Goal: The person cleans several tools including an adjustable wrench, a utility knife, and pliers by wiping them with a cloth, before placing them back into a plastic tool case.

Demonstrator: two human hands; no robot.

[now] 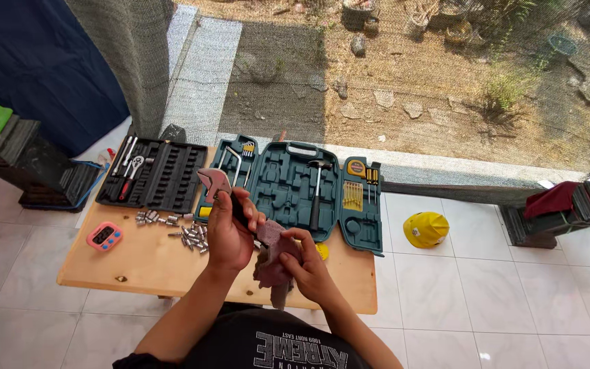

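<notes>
My left hand (230, 232) is closed around the black handle of an adjustable wrench (214, 183), whose metal jaw head sticks up above my fingers. A crumpled mauve cloth (272, 263) is gripped by my right hand (306, 263) and pressed against the lower part of the wrench handle. Both hands hover over the near edge of a low wooden table (138, 263), in front of an open green tool case (288, 191).
In the green case lie a hammer (317, 188), a yellow tape measure (356, 168) and screwdriver bits. A black socket case (155, 174) stands open at the left, with several loose sockets (186, 236) and a pink timer (104, 236) nearby. A yellow hard hat (425, 229) rests on the tiled floor.
</notes>
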